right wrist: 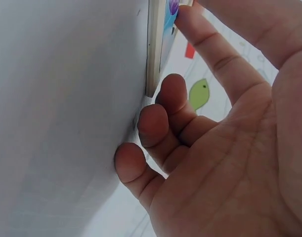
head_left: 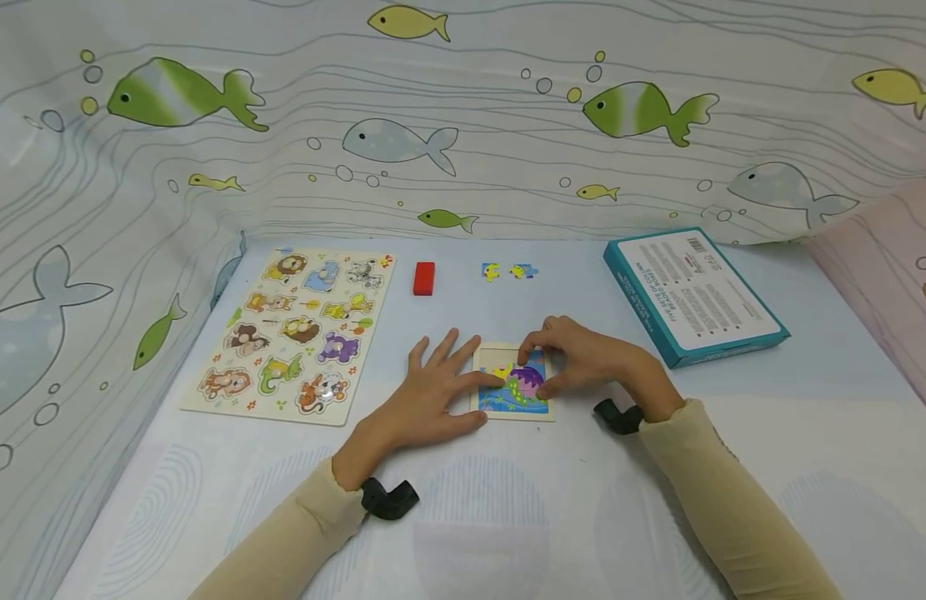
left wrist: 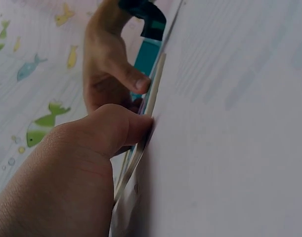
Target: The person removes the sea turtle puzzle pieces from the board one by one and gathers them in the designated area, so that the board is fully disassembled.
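Observation:
A small wooden jigsaw tray (head_left: pixel 515 417) lies in front of the person, its blue picture showing a purple and green shape (head_left: pixel 524 385). A bare strip of wood shows along the tray's upper left inside. The left hand (head_left: pixel 428 392) has its fingers spread, index fingertip on the picture and thumb against the tray's lower left edge. In the left wrist view that thumb (left wrist: pixel 138 126) meets the tray's side (left wrist: pixel 158 79). From the right, the right hand (head_left: pixel 583 358) pinches a puzzle piece (head_left: pixel 536 365) between bent index finger and thumb; its other fingers (right wrist: pixel 153 123) curl beside the tray.
Two loose jigsaw pieces (head_left: pixel 523 272) lie beyond the tray, with a red block (head_left: pixel 424 278) to their left. A wooden animal puzzle board (head_left: pixel 278 408) is at the left, a teal and white box (head_left: pixel 695 292) at the right. Fish-printed cloth (head_left: pixel 508 167) rises behind.

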Motion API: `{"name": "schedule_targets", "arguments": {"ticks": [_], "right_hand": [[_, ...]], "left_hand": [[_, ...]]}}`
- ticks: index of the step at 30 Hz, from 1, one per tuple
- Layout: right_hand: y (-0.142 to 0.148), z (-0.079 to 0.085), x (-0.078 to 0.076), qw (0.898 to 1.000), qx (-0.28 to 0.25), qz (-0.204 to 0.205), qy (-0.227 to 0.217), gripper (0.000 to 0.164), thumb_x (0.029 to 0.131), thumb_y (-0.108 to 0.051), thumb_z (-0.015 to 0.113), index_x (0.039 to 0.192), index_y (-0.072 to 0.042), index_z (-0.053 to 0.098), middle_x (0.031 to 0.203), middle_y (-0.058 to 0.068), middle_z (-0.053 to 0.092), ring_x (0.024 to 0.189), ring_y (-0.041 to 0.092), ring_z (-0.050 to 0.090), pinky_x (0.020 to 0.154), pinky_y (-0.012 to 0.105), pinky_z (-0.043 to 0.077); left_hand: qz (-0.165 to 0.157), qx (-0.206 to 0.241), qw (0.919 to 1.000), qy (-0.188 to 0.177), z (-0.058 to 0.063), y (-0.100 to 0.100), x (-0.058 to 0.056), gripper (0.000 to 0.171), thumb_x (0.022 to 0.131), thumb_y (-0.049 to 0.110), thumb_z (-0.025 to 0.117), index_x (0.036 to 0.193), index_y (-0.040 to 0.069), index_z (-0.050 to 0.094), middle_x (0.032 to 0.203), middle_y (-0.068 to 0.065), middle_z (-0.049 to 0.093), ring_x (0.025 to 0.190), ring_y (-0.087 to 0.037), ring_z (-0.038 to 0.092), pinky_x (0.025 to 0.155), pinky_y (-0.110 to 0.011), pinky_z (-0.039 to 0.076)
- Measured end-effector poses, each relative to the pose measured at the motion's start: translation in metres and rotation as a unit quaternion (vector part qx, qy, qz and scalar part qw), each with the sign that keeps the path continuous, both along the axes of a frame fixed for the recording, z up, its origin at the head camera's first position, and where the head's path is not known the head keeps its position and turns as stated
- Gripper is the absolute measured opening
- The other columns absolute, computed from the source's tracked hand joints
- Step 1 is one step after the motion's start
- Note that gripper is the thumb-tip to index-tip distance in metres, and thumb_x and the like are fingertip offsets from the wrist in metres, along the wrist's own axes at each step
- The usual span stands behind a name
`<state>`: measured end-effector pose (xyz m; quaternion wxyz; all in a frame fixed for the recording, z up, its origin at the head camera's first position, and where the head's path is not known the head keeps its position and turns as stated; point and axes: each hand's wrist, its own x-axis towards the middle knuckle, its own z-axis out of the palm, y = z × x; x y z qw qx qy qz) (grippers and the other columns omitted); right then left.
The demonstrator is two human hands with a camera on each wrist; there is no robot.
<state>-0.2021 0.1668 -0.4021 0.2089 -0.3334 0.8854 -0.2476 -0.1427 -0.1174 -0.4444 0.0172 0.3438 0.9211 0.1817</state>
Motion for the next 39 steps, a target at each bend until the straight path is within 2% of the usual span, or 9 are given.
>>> {"name": "schedule_targets", "arguments": {"ticks": [12, 23, 30, 34, 39], "right_hand": [[-0.0017, -0.0003, -0.0022, 1.0, -0.007, 0.011, -0.004, 0.042, 0.076, -0.028, 0.089, 0.112, -0.025, 0.068, 0.099, 0.004, 0.053, 0.099, 0.022, 0.042, 0.081, 0.034, 0.037], [-0.0031, -0.0019, -0.0019, 0.999, -0.037, 0.007, -0.014, 0.041, 0.074, -0.023, 0.091, 0.108, -0.022, 0.068, 0.106, 0.004, 0.055, 0.107, 0.023, 0.042, 0.087, 0.036, 0.038], [-0.0016, -0.0054, -0.0032, 0.998, -0.059, 0.005, -0.016, 0.031, 0.081, -0.013, 0.083, 0.107, -0.023, 0.069, 0.108, 0.001, 0.057, 0.106, 0.02, 0.044, 0.091, 0.038, 0.039], [-0.0013, -0.0072, -0.0032, 0.997, -0.076, 0.01, -0.018, 0.032, 0.083, -0.01, 0.079, 0.111, -0.021, 0.069, 0.11, 0.001, 0.058, 0.103, 0.02, 0.047, 0.09, 0.038, 0.042], [-0.0003, -0.0072, -0.003, 0.996, -0.086, -0.004, -0.013, 0.038, 0.085, -0.009, 0.078, 0.121, -0.014, 0.063, 0.108, 0.002, 0.059, 0.098, 0.019, 0.051, 0.087, 0.034, 0.046]], "left_hand": [[0.003, -0.001, 1.0, 0.006, -0.0016, 0.0009, -0.0006, 0.047, 0.093, 0.054, 0.058, 0.138, 0.043, 0.059, 0.168, -0.009, 0.03, 0.158, -0.042, 0.013, 0.118, -0.072, 0.005], [0.001, 0.001, 0.9999, 0.015, -0.0014, 0.0006, -0.0007, 0.046, 0.092, 0.054, 0.058, 0.137, 0.042, 0.06, 0.167, -0.01, 0.032, 0.158, -0.043, 0.015, 0.117, -0.072, 0.007], [-0.004, 0.001, 0.9998, 0.017, -0.0034, 0.0001, -0.0011, 0.046, 0.093, 0.053, 0.058, 0.137, 0.042, 0.06, 0.167, -0.011, 0.033, 0.157, -0.043, 0.016, 0.117, -0.073, 0.007], [-0.004, 0.002, 0.9998, 0.017, -0.0046, -0.0001, -0.0009, 0.046, 0.093, 0.054, 0.058, 0.137, 0.042, 0.06, 0.167, -0.011, 0.032, 0.157, -0.043, 0.015, 0.117, -0.072, 0.007], [-0.002, 0.004, 0.9999, 0.015, -0.0045, -0.0005, -0.0001, 0.047, 0.093, 0.054, 0.058, 0.138, 0.043, 0.06, 0.167, -0.009, 0.032, 0.158, -0.043, 0.014, 0.117, -0.071, 0.006]]}}
